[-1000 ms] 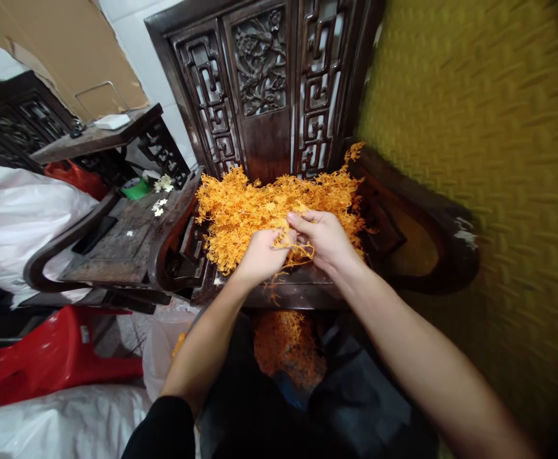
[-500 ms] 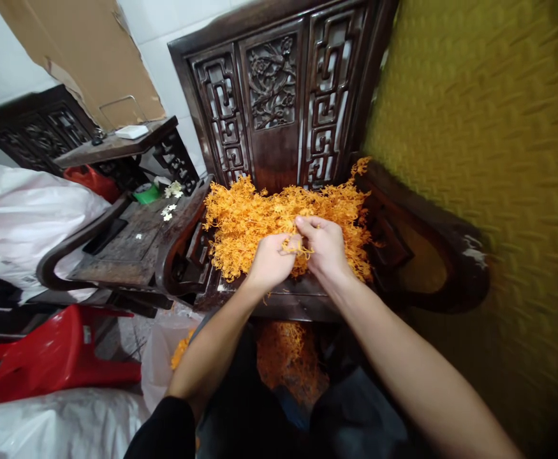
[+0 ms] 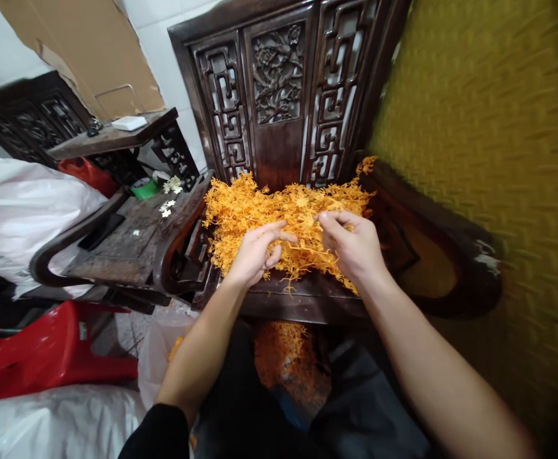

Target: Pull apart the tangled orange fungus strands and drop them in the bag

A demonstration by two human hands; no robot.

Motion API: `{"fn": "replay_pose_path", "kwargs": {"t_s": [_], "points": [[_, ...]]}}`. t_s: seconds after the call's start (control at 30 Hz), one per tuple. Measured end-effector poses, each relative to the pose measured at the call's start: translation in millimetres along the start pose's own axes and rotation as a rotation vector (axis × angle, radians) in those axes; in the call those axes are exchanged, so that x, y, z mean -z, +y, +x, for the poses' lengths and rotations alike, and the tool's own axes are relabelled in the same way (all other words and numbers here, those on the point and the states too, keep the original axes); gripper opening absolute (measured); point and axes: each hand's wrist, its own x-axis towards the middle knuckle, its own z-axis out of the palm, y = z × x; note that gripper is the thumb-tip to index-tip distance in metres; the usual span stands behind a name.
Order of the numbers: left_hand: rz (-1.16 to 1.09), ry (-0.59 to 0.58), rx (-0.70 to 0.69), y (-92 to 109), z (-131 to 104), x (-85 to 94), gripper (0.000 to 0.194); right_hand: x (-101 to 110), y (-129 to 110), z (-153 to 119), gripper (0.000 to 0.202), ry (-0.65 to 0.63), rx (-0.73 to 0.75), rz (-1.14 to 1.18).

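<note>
A heap of orange, thin, branching pieces point(image 3: 240, 210), plastic-looking, covers the seat of a dark carved wooden chair point(image 3: 279, 153). Over the heap's front left, my left hand point(image 3: 254, 252) is open, index and middle fingers stretched to the right, with no piece clearly in it. My right hand point(image 3: 358, 245) is closed in a pinch over the right side, a small orange branching piece at thumb and fingertip. Loose strands point(image 3: 291, 277) hang toward the seat's front edge between my hands. The curled fingers of my right hand are partly hidden.
On the left a second wooden chair point(image 3: 116, 255) bears green tape point(image 3: 145, 188) and small pale pieces point(image 3: 168, 208). White sacks point(image 3: 25, 217), a red plastic stool point(image 3: 63, 344) and a translucent bag point(image 3: 152, 357) stand nearby. A yellow textured surface point(image 3: 489, 127) borders the right.
My hands were together over the heap, fingers on an orange piece. They have moved apart, the left hand leftward and opened, the right hand rightward and still pinching. Strands now show between them.
</note>
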Motion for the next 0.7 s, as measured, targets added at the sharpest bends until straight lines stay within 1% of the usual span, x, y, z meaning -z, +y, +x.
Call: {"fn": "replay_pose_path", "kwargs": {"t_s": [0.07, 0.13, 0.17, 0.23, 0.33, 0.43, 0.53, 0.63, 0.7], "points": [[0.015, 0.020, -0.029, -1, -2, -0.6, 0.038, -1, 1, -1, 0.033, -0.003, 0.070, -0.084], [0.035, 0.024, -0.060, -1, -3, -1.3, 0.032, -1, 0, -2, 0.033, 0.003, 0.151, -0.206], [0.047, 0.023, -0.061, -2, -3, -1.5, 0.033, -2, -1, -3, 0.033, 0.001, 0.188, -0.269], [0.080, 0.023, -0.047, -4, -3, -2.0, 0.043, -5, -3, -6, 0.030, -0.011, 0.242, -0.369], [0.205, 0.052, -0.059, -9, -1, -3.6, 0.048, -12, -3, -12, 0.028, -0.048, 0.258, -0.435], [0.338, 0.090, -0.144, -13, 0, -6.0, 0.044, -19, 0, -14, 0.031, -0.084, 0.187, -0.343], [0.437, 0.081, -0.202, -12, 0, -7.7, 0.040, -19, 3, -12, 0.034, -0.098, 0.067, -0.176], [0.535, 0.036, -0.205, -8, -1, -8.3, 0.038, -13, 2, -9, 0.039, -0.134, -0.088, -0.073], [0.542, -0.027, -0.213, -6, -1, -8.0, 0.039, -10, 0, -9, 0.043, -0.198, -0.191, -0.036]]}}
